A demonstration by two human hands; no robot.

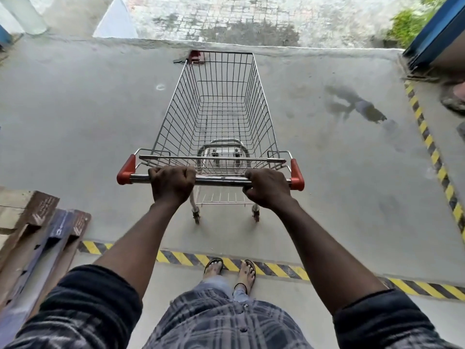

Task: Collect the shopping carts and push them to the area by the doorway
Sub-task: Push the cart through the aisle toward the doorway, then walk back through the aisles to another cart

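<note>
Grey concrete floor (75, 122) runs out to a kerb (302, 50). In the head view the empty wire shopping cart (171, 117) stands just ahead of the person, left hand (172, 183) and right hand (266, 188) both clenched round its steel handle bar (221, 181); it looks light, rigid, free-rolling, best steered from there

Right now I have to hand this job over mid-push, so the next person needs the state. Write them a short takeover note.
Hands: left hand and right hand both grip the handle bar of one shopping cart; its basket is empty.
Position: the cart stands on the concrete floor beyond the yellow-black floor tape, with its nose towards the concrete kerb ahead.
Done: one cart collected and in hand.
Left: push it to the doorway area. No other carts are in view, so the rest must be found.
</note>
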